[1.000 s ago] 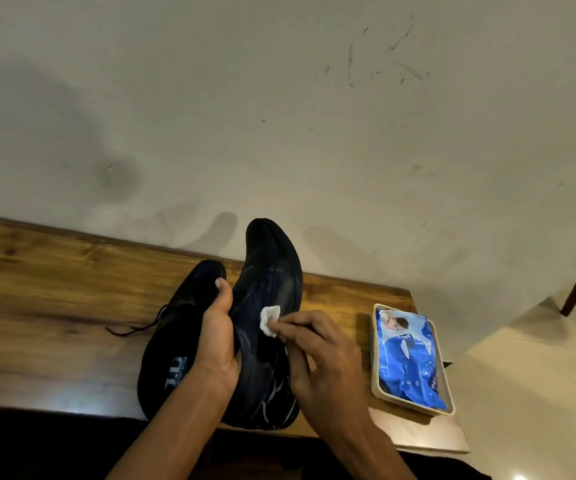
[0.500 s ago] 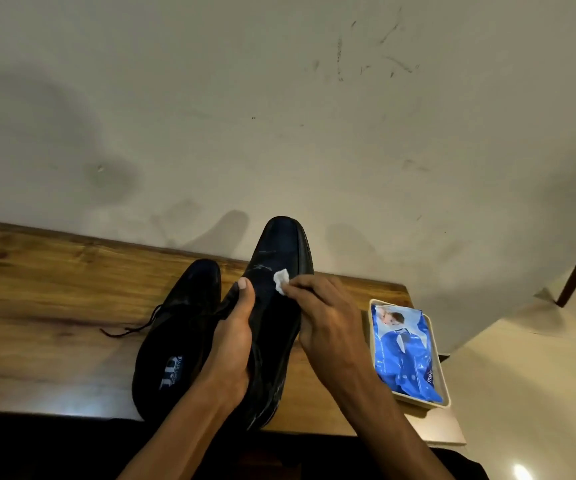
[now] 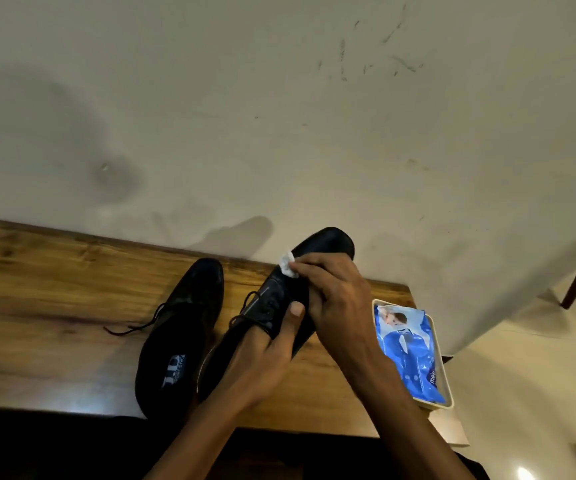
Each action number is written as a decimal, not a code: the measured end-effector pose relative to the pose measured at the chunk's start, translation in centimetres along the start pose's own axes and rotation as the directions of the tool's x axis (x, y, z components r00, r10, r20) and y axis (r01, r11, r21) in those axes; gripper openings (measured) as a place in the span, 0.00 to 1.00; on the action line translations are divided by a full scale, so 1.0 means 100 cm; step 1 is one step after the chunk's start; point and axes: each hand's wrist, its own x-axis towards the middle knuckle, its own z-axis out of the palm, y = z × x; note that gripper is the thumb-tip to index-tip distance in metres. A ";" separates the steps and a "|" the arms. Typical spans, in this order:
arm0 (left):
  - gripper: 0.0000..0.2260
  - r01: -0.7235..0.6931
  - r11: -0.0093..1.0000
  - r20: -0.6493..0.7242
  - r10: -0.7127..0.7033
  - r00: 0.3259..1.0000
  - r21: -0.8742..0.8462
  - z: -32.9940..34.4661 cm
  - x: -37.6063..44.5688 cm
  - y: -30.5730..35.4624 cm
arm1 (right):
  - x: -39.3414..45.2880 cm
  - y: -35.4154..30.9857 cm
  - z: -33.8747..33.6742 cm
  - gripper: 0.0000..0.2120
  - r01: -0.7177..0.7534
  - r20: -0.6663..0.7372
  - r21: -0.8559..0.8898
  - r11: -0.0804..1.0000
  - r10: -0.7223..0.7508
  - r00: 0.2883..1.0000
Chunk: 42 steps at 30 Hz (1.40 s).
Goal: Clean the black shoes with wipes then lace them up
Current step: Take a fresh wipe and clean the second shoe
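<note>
Left hand (image 3: 262,355) gripping raised shoe (image 3: 324,244) now turned laces-up, right hand (image 3: 335,299) pinching wipe (image 3: 287,264) slid nearer toe

My left hand (image 3: 272,348) comes in from 6 o'clock, fingers wrapped under the black shoe (image 3: 279,303), thumb on top pointing to 12. My right hand (image 3: 335,296) reaches toward 11, fingertips pinching a wadded white wipe (image 3: 287,264) against it.

Glossy black leather lace-up shoe (image 3: 317,251) in hand, a small white crumpled wipe (image 3: 287,264) bright against it. Second black leather shoe (image 3: 189,317) shows a blue-and-white logo on its insole. Warm brown streaky-grained wooden table (image 3: 54,299). Blue-and-white plastic wipes packet (image 3: 406,351) in a cream rectangular tray (image 3: 447,386). Off-white, scuffed wall (image 3: 279,116).
</note>
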 end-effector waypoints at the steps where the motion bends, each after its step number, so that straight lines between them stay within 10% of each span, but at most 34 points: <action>1: 0.29 -0.004 0.998 0.012 0.003 1.000 0.057 0.001 -0.001 0.000 | 0.003 0.005 -0.001 0.12 -0.016 -0.005 -0.040 0.999 0.016 1.000; 10: 0.15 -0.048 0.995 -0.059 0.054 0.997 0.087 0.001 -0.002 0.002 | -0.025 -0.003 -0.013 0.12 -0.076 0.040 -0.004 0.997 0.076 0.996; 16: 0.33 -0.024 0.997 -0.125 0.033 0.992 0.068 -0.006 -0.003 0.009 | -0.033 0.016 -0.022 0.11 -0.204 -0.042 0.028 0.978 0.205 0.978; 32: 0.28 -0.039 0.948 -0.066 0.063 0.996 0.315 -0.006 -0.007 0.006 | -0.007 0.010 -0.008 0.16 0.063 -0.055 -0.050 0.997 -0.066 0.996; 42: 0.14 -0.039 0.990 -0.088 0.051 0.995 0.134 -0.014 -0.010 0.012 | -0.034 0.002 -0.012 0.24 0.056 -0.001 -0.091 0.994 -0.057 0.998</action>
